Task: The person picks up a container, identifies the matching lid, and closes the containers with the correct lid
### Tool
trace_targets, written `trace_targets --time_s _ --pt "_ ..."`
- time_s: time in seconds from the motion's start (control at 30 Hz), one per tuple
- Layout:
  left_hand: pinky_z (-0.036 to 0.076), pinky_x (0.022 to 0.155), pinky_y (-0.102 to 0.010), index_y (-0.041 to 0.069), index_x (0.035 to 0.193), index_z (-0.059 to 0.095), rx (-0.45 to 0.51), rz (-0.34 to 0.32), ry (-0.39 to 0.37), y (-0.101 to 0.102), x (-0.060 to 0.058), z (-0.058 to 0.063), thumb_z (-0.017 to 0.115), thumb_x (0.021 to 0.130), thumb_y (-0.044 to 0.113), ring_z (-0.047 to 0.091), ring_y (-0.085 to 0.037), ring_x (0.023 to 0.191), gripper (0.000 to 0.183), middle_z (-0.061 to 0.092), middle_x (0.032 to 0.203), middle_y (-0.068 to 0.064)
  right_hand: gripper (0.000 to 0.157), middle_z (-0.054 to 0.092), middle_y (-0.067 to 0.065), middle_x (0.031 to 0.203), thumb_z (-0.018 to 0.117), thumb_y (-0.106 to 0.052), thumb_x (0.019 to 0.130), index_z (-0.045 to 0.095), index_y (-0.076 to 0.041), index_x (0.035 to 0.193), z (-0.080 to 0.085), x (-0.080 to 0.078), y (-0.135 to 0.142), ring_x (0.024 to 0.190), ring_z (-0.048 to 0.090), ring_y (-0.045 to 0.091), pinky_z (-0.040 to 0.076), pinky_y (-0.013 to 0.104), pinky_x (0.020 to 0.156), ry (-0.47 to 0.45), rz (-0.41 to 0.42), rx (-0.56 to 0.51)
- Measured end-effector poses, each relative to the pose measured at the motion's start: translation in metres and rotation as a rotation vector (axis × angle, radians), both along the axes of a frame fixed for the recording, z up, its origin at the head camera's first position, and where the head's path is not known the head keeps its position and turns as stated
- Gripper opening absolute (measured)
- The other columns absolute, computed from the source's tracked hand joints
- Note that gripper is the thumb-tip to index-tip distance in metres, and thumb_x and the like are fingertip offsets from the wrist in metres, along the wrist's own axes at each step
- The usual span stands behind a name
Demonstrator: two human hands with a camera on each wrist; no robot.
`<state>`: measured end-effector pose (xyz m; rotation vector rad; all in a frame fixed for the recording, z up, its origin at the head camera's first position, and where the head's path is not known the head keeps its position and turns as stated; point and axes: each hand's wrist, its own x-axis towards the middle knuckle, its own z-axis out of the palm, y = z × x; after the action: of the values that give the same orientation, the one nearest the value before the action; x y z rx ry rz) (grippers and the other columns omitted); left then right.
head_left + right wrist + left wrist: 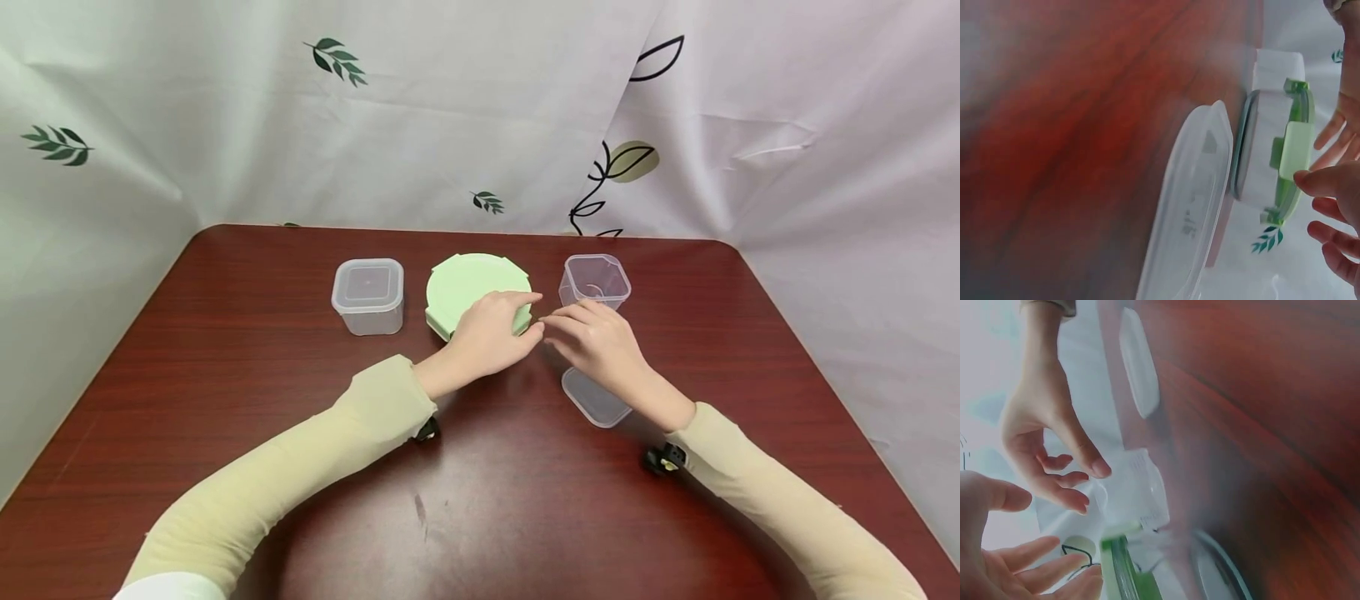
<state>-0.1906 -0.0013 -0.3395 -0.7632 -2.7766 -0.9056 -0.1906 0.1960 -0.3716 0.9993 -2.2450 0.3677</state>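
A round container with a pale green lid stands at the middle back of the table. My left hand hovers over its near right side, fingers and thumb spread, holding nothing. Close beside it, my right hand hangs in the air with slightly bent fingers and nothing in its grasp; the fingertips of both hands are almost together. Just behind the right hand is a clear container without a lid, its lower front hidden. Below that hand a clear lid lies flat. In the right wrist view the green lid has side flaps.
To the left of the green-lidded container stands a second clear container with its lid on. The dark red wooden table has a rounded back edge. White patterned cloth hangs behind and along both sides.
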Motion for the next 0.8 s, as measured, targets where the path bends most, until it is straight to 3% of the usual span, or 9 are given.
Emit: trace_targets --time_s 0.33,0.57,0.73,0.8 --pt "0.047 0.098 -0.038 0.008 0.139 0.048 0.204 -0.030 -0.154 0.029 0.003 -0.006 0.064 0.087 0.030 0.061 -0.026 0.115 0.060 0.059 0.133 -0.010 0.040 0.073 0.007 0.096 0.084 -0.009 0.069 0.072 -0.011 0.107 -0.001 0.005 0.033 0.092 0.063 0.025 0.051 0.038 0.074 -0.147 -0.138 -0.147" --pt "0.039 0.110 -0.039 0.007 0.147 0.035 0.201 0.005 -0.249 0.059 0.001 -0.011 0.060 0.090 0.031 0.046 -0.024 0.133 0.067 0.046 0.146 -0.012 0.054 0.069 0.010 0.094 0.085 -0.009 0.067 0.066 -0.010 0.118 0.000 -0.003 0.047 0.080 0.057 0.027 0.041 0.036 0.063 -0.197 -0.262 -0.242" --pt "0.033 0.114 -0.040 0.005 0.149 0.028 0.264 0.042 -0.331 0.076 -0.006 -0.015 0.059 0.089 0.027 0.038 -0.025 0.140 0.071 0.038 0.152 -0.013 0.066 0.062 0.018 0.100 0.087 -0.007 0.066 0.058 -0.004 0.125 -0.001 -0.013 0.055 0.083 0.056 0.031 0.042 0.037 0.071 -0.248 -0.300 -0.353" --pt "0.032 0.115 -0.040 0.004 0.150 0.025 0.296 0.058 -0.352 0.080 -0.010 -0.018 0.060 0.088 0.024 0.036 -0.026 0.141 0.074 0.034 0.153 -0.014 0.070 0.060 0.020 0.104 0.087 -0.006 0.065 0.055 -0.003 0.127 -0.002 -0.017 0.059 0.088 0.056 0.032 0.043 0.031 0.074 -0.278 -0.307 -0.402"
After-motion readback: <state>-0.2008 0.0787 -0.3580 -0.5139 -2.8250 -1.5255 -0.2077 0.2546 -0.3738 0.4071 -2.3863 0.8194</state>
